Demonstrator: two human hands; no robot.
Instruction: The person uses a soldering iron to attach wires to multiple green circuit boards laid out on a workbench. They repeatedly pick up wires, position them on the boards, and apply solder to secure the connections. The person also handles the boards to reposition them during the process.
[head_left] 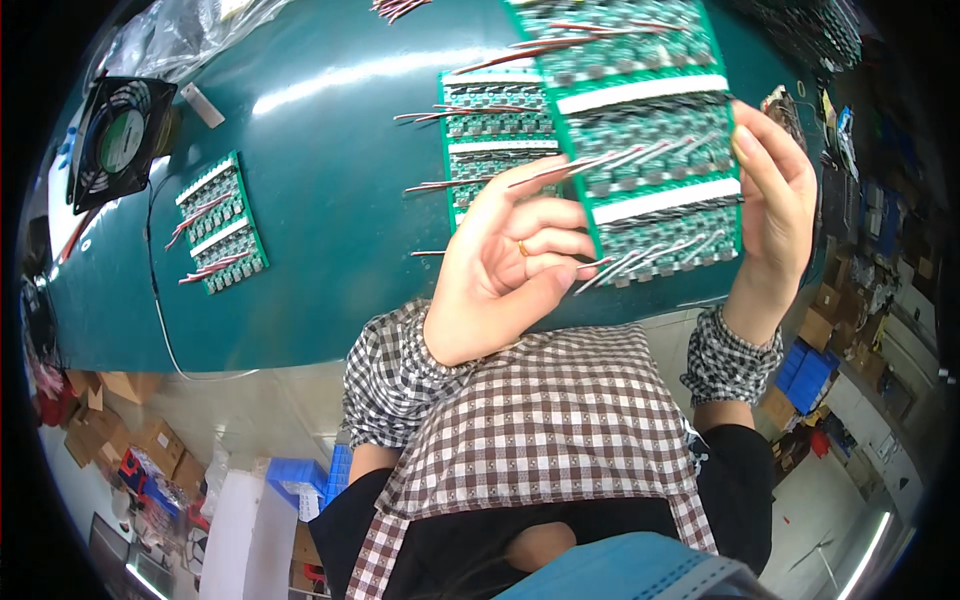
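A large green circuit board (650, 145) is held up and tilted above the table, with rows of small parts, white strips and thin red, white and black wires. My right hand (775, 190) grips its right edge, thumb in front. At its lower left edge is my left hand (510, 260), palm turned up and fingers curled behind the board. The left thumb lies by the wire ends at the lower corner. Behind the held board, another green board (495, 130) with wires lies on the table, partly hidden. A smaller wired board panel (222, 222) rests at the left.
The green table (340, 240) carries a black fan (120, 143) at the left, its cable running to the front edge. Clear plastic bags (195, 35) lie at the far left, and a bundle of wires (402, 8) at the back. Dark items crowd the far right.
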